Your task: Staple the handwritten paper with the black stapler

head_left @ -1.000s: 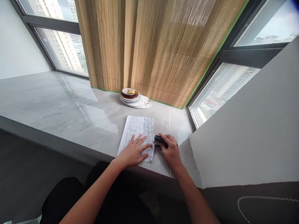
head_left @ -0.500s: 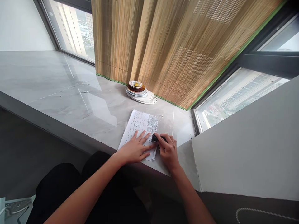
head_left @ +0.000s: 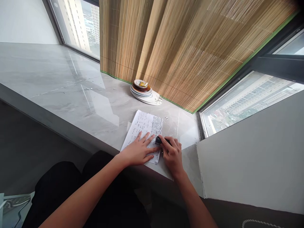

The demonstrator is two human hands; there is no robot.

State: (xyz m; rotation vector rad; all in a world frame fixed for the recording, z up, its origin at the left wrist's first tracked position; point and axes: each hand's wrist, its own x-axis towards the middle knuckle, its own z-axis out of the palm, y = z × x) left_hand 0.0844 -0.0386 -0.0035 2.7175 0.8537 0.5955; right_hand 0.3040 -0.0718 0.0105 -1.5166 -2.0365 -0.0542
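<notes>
A sheet of white paper [head_left: 140, 119] with rows of dark marks lies near the front edge of the grey stone sill. Dense black print [head_left: 156, 124] covers a strip along its right side. My left hand [head_left: 137, 151] rests flat on the lower part of the sheet with its fingers spread. In my right hand [head_left: 173, 153] is a small rounded black tool [head_left: 158, 139] that looks like a roller stamp. Its near end meets the paper at the dense strip, just beyond my left fingertips. My fingers hide the rest of the tool.
Farther back on the stone sill [head_left: 59, 104] stands a stack of plates [head_left: 142, 91] with a small yellow packet [head_left: 143, 84] on top. Behind it hangs a bamboo blind [head_left: 166, 47]. A white wall panel [head_left: 249, 155] bounds the right side, and small crumbs dot the sill.
The camera view has shifted slightly, so the plates and paper appear a little to the right. My left hand stays on the sheet, and the roller stamp remains at the dense strip.
</notes>
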